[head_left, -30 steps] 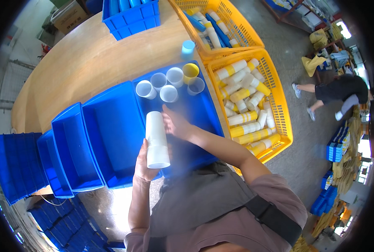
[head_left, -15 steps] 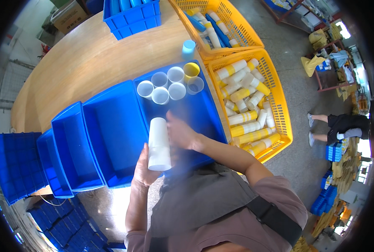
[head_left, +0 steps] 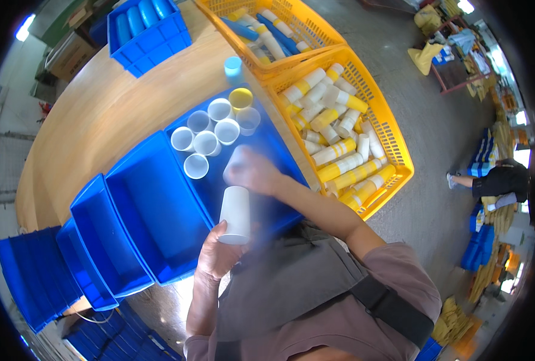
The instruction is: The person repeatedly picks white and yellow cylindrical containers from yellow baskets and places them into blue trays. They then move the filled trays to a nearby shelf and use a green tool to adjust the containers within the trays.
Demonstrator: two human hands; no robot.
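My left hand (head_left: 216, 253) is wrapped round a white plastic cup (head_left: 236, 210), its closed end toward me. Just beyond it, my right hand (head_left: 257, 172), smeared by motion, grips another whitish cup (head_left: 234, 162) above a shallow blue tray (head_left: 275, 146). Several white and translucent cups stand mouth up at the tray's far side, among them this nearest white cup (head_left: 196, 166). A yellow cup (head_left: 241, 98) stands at the back of that group. Past the tray's far edge is a light blue cup (head_left: 233, 67).
Blue bins (head_left: 159, 204) overlap in a row to the left. Yellow baskets (head_left: 395, 135) full of white and yellow cup stacks stand right. A blue crate (head_left: 159, 45) with blue stacks sits on the wooden table (head_left: 93, 96). A person (head_left: 499, 183) is at far right.
The long white stack in my left hand is now shorter. One more white cup stands at the near side of the group, and my right hand now has a cup over the tray.
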